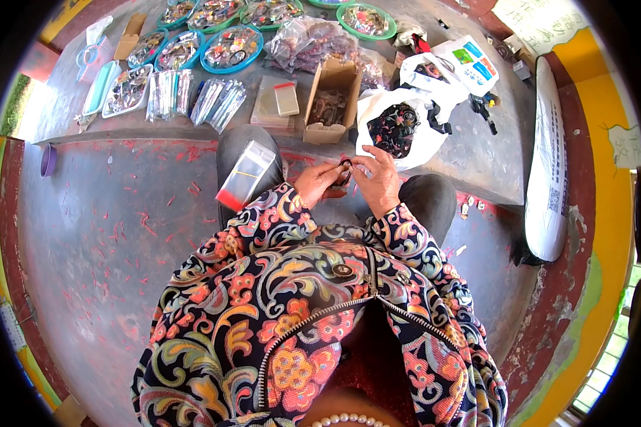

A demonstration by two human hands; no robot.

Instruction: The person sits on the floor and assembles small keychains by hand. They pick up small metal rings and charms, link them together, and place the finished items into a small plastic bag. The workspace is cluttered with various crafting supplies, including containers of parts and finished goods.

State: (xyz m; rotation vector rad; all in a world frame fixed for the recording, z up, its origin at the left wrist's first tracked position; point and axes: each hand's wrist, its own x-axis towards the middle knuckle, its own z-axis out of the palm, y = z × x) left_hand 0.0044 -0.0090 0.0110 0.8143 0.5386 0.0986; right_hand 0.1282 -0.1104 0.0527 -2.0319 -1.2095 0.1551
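In front of my lap my left hand [319, 183] is closed around a small dark looped band [345, 171], which looks like a hair tie. The fingers of my right hand [379, 181] pinch at the band's other side, and the two hands nearly touch. On my left thigh lies a stack of clear plastic sleeves [246, 173] with a red end and a yellow band round it. Just beyond my hands stands an open white plastic bag [424, 148] full of dark hair ties [394, 130]. Left of it is an open cardboard box [332, 99] with brownish contents.
On the raised ledge [192, 133] stand blue and green baskets [231, 48] of small packets. Bundled packets [219, 103], flat clear sleeves [273, 102] and a plastic-wrapped heap [311, 44] lie there too. A long white wrapped package [546, 164] leans at right. Red scraps litter the floor.
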